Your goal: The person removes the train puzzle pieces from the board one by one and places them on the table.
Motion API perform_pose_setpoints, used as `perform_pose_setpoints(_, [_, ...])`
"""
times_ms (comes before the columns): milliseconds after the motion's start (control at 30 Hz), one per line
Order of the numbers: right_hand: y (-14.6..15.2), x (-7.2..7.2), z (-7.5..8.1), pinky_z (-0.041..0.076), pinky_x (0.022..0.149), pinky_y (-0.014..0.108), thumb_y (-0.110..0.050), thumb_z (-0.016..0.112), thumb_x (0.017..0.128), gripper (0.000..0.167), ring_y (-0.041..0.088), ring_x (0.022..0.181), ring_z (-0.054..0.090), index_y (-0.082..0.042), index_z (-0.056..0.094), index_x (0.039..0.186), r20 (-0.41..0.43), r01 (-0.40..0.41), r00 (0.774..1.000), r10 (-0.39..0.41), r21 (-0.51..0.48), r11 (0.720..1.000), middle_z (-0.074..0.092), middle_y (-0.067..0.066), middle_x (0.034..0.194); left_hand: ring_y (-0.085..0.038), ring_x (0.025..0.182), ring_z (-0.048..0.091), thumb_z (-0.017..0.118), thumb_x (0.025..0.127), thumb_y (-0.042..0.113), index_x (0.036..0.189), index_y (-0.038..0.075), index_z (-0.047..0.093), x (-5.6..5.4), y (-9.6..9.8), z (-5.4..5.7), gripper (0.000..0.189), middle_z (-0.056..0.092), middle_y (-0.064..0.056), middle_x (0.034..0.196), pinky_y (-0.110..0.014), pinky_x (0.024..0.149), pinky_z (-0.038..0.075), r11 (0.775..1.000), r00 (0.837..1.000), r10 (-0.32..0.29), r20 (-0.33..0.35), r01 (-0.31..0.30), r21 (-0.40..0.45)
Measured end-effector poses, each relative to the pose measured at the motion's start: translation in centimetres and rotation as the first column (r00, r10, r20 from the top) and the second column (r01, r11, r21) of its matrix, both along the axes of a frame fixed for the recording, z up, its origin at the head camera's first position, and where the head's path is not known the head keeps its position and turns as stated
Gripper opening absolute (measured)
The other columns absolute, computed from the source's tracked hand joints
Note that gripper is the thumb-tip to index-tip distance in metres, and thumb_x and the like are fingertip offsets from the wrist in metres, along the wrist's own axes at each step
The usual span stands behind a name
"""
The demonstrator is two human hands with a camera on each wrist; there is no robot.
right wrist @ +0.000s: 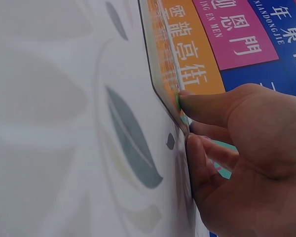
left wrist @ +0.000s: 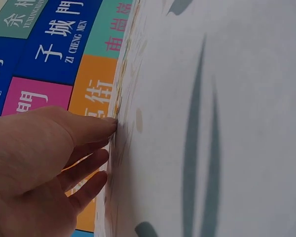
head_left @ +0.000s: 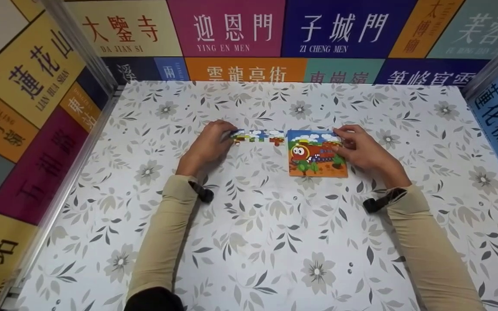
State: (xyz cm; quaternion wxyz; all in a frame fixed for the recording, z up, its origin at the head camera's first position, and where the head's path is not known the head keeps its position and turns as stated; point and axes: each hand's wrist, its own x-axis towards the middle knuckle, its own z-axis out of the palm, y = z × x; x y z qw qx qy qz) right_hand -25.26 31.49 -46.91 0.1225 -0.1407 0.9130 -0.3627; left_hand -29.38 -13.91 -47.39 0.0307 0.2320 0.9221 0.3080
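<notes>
A narrow strip of joined jigsaw pieces [head_left: 260, 136] lies across the table, showing blue sky and white clouds, its lower edge notched. At its left end, the fingertips of my left hand [head_left: 212, 140] touch the strip; the left wrist view shows thumb and fingers extended along the tabletop. Just right of the strip is a square picture board [head_left: 314, 157] with a red cartoon train, green bushes and orange ground. My right hand [head_left: 361, 147] grips this board by its upper right side, thumb over the picture, as the right wrist view [right wrist: 256, 143] also shows.
The table is covered by a white cloth [head_left: 249, 224] printed with grey flowers and leaves. Behind it stands a wall of coloured panels [head_left: 231, 26] with Chinese characters, and similar panels rise at the left and right sides. Both wrists wear dark bands.
</notes>
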Motion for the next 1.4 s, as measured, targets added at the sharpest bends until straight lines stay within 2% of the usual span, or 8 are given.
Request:
perform_pose_setpoints(300, [0.1,0.0,-0.1,0.039,0.120,0.063,-0.024,0.062,0.112,0.065,0.043,0.144,0.045,-0.008,0.035,0.169,0.010,0.012,1.000,-0.012,0.012,1.000,0.026,0.021,0.173,-0.036,0.148,0.049,0.072,0.102,0.014,0.152,0.003,0.059,0.2,0.1,0.5,0.053,0.059,-0.017,0.154,-0.048,0.129,0.035,0.999,0.999,0.033,0.013,-0.033,-0.028])
perform_pose_setpoints(433, [0.2,0.1,-0.1,0.039,0.121,0.064,-0.024,0.062,0.112,0.064,0.044,0.146,0.045,-0.008,0.036,0.169,0.010,0.009,1.000,-0.009,0.007,1.000,0.026,0.021,0.173,-0.035,0.150,0.047,0.073,0.101,0.015,0.157,0.004,0.054,0.4,0.7,0.8,0.060,0.058,-0.016,0.157,-0.047,0.130,0.034,0.999,0.999,0.040,0.007,-0.040,0.018])
perform_pose_setpoints(567, [0.2,0.0,-0.2,0.038,0.122,0.065,-0.022,0.062,0.112,0.064,0.047,0.147,0.044,-0.006,0.036,0.168,-0.002,0.000,1.000,0.000,0.003,1.000,0.027,0.023,0.172,-0.033,0.148,0.052,0.072,0.103,0.013,0.157,0.001,0.054,0.9,2.4,1.3,0.058,0.061,-0.017,0.154,-0.046,0.128,0.038,0.996,1.000,-0.030,0.005,0.029,0.085])
perform_pose_setpoints(733, [0.0,-0.1,-0.4,0.038,0.123,0.068,-0.020,0.063,0.111,0.062,0.052,0.148,0.044,-0.001,0.040,0.166,-0.025,-0.006,1.000,0.006,-0.005,1.000,0.030,0.025,0.170,-0.030,0.146,0.055,0.073,0.103,0.011,0.155,0.002,0.056,1.9,5.5,1.7,0.056,0.062,-0.015,0.154,-0.043,0.127,0.040,0.985,0.988,-0.153,0.007,0.152,0.081])
perform_pose_setpoints(1067, [0.1,0.2,0.1,0.044,0.118,0.066,-0.022,0.067,0.109,0.060,0.049,0.139,0.053,-0.004,0.047,0.163,-0.031,0.030,0.999,-0.030,0.024,0.999,0.035,0.022,0.169,-0.026,0.133,0.065,0.073,0.104,0.014,0.152,0.005,0.061,3.8,12.8,1.7,0.050,0.068,-0.013,0.146,-0.037,0.116,0.051,0.928,0.928,-0.372,0.040,0.370,0.050])
perform_pose_setpoints(1167, [0.1,0.1,0.3,0.047,0.115,0.065,-0.024,0.069,0.108,0.059,0.047,0.135,0.057,-0.006,0.051,0.161,-0.031,0.057,0.998,-0.056,0.025,0.998,0.040,0.021,0.167,-0.024,0.121,0.069,0.072,0.104,0.013,0.151,0.006,0.063,4.0,14.6,1.4,0.048,0.071,-0.012,0.140,-0.034,0.106,0.055,0.910,0.911,-0.412,0.031,0.410,0.061])
perform_pose_setpoints(1300, [-0.1,0.1,0.3,0.050,0.111,0.060,-0.027,0.071,0.107,0.058,0.042,0.132,0.059,-0.010,0.054,0.160,-0.015,0.092,0.996,-0.092,0.022,0.996,0.046,0.018,0.163,-0.023,0.105,0.067,0.071,0.105,0.013,0.147,0.006,0.066,4.0,16.4,1.0,0.043,0.072,-0.011,0.128,-0.033,0.091,0.054,0.901,0.903,-0.429,0.016,0.427,0.077])
perform_pose_setpoints(1400, [-0.2,0.0,0.3,0.051,0.111,0.057,-0.024,0.071,0.107,0.055,0.039,0.130,0.061,-0.010,0.055,0.158,-0.013,0.112,0.994,-0.112,0.021,0.994,0.051,0.018,0.158,-0.022,0.108,0.065,0.071,0.105,0.016,0.145,0.005,0.067,3.9,17.8,0.8,0.041,0.072,-0.011,0.129,-0.032,0.093,0.052,0.901,0.902,-0.432,0.016,0.431,0.047])
